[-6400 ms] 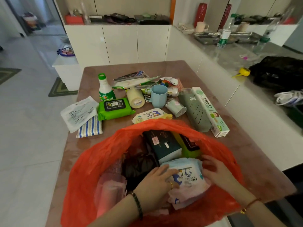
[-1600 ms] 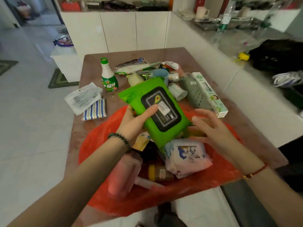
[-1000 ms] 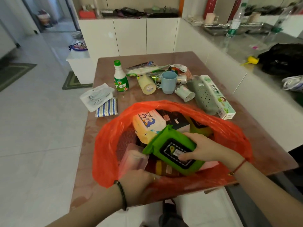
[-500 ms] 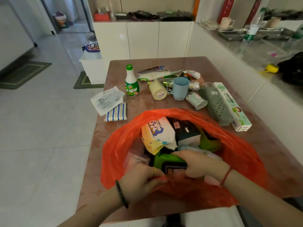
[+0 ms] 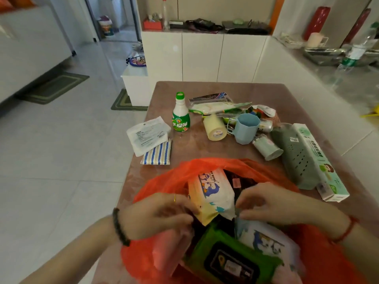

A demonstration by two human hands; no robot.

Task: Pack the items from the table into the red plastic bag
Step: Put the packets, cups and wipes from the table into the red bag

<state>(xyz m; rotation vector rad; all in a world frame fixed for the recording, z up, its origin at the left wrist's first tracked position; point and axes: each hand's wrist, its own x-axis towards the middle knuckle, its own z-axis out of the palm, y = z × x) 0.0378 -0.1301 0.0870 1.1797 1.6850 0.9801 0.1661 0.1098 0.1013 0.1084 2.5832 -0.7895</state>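
The red plastic bag (image 5: 207,163) lies open at the table's near edge. Inside it are a yellow-and-white wipes pack (image 5: 212,191), a green wipes pack (image 5: 231,257), a white-and-blue wipes pack (image 5: 266,241) and a pink item (image 5: 168,253). My left hand (image 5: 158,214) pinches the yellow pack's lower left corner, and my right hand (image 5: 272,203) holds its lower right corner. Still on the table are a green bottle (image 5: 180,117), a white sachet (image 5: 147,134), a striped cloth (image 5: 156,153), a yellow roll (image 5: 215,128) and a blue cup (image 5: 247,128).
Right of the cup lie a small green can (image 5: 267,149), a grey-green perforated case (image 5: 295,158) and a long box (image 5: 320,160). Flat packets (image 5: 217,105) lie at the back. The brown table (image 5: 205,144) borders a counter (image 5: 348,85) on the right; floor lies left.
The green wipes pack has gone from my hands into the bag. Both hands have left the bag's near rim and moved up onto the yellow wipes pack. The camera has moved closer.
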